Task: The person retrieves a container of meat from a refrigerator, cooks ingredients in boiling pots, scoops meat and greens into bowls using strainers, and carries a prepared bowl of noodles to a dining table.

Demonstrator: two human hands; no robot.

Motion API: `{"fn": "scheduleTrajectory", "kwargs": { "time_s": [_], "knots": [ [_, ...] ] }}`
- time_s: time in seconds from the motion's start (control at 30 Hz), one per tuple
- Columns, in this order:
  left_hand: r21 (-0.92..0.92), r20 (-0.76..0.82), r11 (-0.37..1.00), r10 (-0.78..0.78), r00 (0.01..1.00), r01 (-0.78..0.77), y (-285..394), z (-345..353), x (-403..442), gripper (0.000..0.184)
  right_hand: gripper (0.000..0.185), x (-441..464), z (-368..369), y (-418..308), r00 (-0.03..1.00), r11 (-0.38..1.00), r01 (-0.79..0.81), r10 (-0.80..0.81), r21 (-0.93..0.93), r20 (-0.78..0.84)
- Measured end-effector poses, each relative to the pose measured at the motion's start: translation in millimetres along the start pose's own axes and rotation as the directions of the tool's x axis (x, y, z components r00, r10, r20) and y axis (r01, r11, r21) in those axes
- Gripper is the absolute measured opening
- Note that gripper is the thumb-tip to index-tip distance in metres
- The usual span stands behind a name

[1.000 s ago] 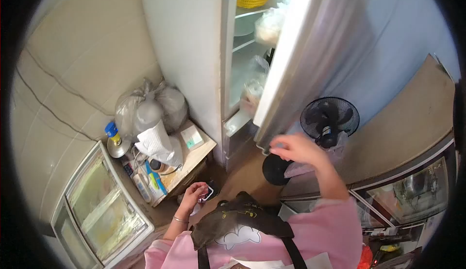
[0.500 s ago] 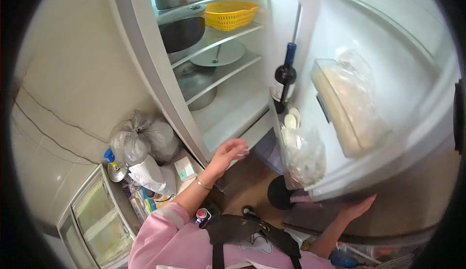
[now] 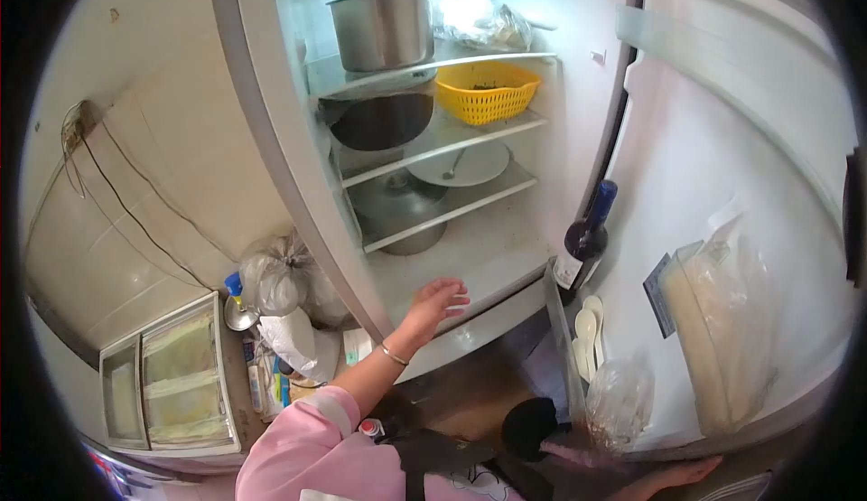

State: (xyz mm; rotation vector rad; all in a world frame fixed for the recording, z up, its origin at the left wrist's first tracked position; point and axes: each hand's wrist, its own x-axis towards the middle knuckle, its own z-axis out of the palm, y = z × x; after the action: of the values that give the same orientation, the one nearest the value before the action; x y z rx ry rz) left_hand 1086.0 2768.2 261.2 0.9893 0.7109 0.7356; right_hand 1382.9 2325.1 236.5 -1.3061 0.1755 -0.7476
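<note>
An upright fridge (image 3: pixel 262 112) stands open in front of me. My left hand (image 3: pixel 435 311) is raised by its lower front edge, fingers loosely bent and apart, holding nothing. Past it are glass shelves with a steel pot (image 3: pixel 384 29), a dark pan (image 3: pixel 381 121), a yellow plastic basket (image 3: pixel 488 93), a white plate (image 3: pixel 461 163) and a lidded pot (image 3: pixel 397 198). Low at the right, my right hand (image 3: pixel 688 472) reaches out below the fridge door (image 3: pixel 722 131), fingers extended. Whether it touches the door is unclear.
Door racks hold a dark wine bottle (image 3: pixel 585 241), white plastic spoons (image 3: pixel 589 334), a clear bag (image 3: pixel 621 402) and a bagged pale block (image 3: pixel 722 338). At left are tied grey bags (image 3: pixel 275 275), white paper (image 3: pixel 298 343) and a glass-topped case (image 3: pixel 181 379). Cables (image 3: pixel 135 194) hang on the wall.
My view has tilted up, showing more of the fridge's upper shelves. The door stands wider, swung to the right, and my right hand has gone further right with it. My left hand stays raised.
</note>
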Motion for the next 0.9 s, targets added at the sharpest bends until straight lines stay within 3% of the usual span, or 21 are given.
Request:
{"fn": "scheduleTrajectory", "kwargs": {
  "time_s": [0.2,0.3,0.37,0.4,0.5,0.57,0.6,0.63,0.7,0.77,0.83,0.87,0.9],
  "knots": [
    [0.04,0.064,0.999,0.014,0.998,-0.017,-2.1,11.0,-1.1,0.028,0.058,5.4,-1.6,1.1,0.993,0.983,0.073,-0.087,-0.169,-0.075],
    [0.014,0.094,1.0,0.022,0.995,-0.023,7.7,17.6,-11.4,0.027,0.059,-14.4,1.5,-22.7,0.999,1.0,0.005,-0.005,-0.002,-0.044],
    [0.001,0.083,0.999,0.045,0.996,-0.046,27.1,27.9,-16.3,0.026,0.059,-8.4,-12.4,-8.2,0.999,0.998,0.048,-0.049,-0.048,-0.015],
    [0.093,0.123,0.968,0.22,0.968,-0.232,46.3,34.8,-13.3,0.024,0.059,-4.5,-19.1,1.9,0.995,0.991,0.095,-0.093,-0.097,0.03],
    [0.22,0.222,0.704,0.638,0.738,-0.675,143.5,76.7,-19.6,0.018,0.058,-21.9,-12.5,-24.6,0.995,0.986,0.079,-0.086,-0.145,-0.043],
    [0.258,0.187,0.434,0.854,0.486,-0.863,214.1,106.0,-20.2,0.017,0.057,-25.3,-14.4,-25.7,0.996,0.988,0.082,-0.087,-0.13,-0.031],
    [0.366,0.123,0.311,0.918,0.376,-0.877,243.9,116.1,-8.0,0.019,0.057,-25.7,-13.9,-27.4,0.997,0.99,0.075,-0.078,-0.122,-0.019],
    [0.498,0.084,0.135,0.976,0.202,-0.857,273.9,127.1,-9.0,0.026,0.057,-31.2,-11.9,-39.3,0.996,0.989,0.086,-0.089,-0.118,-0.015],
    [0.717,-0.045,0.07,0.998,0.054,-0.694,311.9,132.1,11.4,0.037,0.056,-40.7,-9.9,-52.8,1.0,0.999,-0.007,0.007,-0.041,0.006],
    [0.843,-0.261,0.222,0.965,-0.012,-0.49,334.9,130.3,34.1,0.048,0.056,-40.3,-10.7,-52.0,1.0,0.999,0.019,-0.019,-0.039,0.001],
    [0.728,-0.537,0.428,0.842,-0.058,-0.535,359.0,112.4,59.3,0.053,0.056,-35.5,-9.1,-42.7,0.999,0.999,0.04,-0.041,-0.034,-0.011],
    [0.726,-0.537,0.427,0.841,-0.057,-0.54,367.6,111.7,56.3,0.053,0.056,-31.1,-10.4,-32.7,0.997,0.997,0.069,-0.071,-0.045,-0.041],
    [0.518,-0.68,0.562,0.728,0.087,-0.645,375.4,113.0,50.2,0.044,0.055,-27.4,-10.9,-25.2,0.992,0.994,0.097,-0.101,-0.059,-0.07]
  ]
}}
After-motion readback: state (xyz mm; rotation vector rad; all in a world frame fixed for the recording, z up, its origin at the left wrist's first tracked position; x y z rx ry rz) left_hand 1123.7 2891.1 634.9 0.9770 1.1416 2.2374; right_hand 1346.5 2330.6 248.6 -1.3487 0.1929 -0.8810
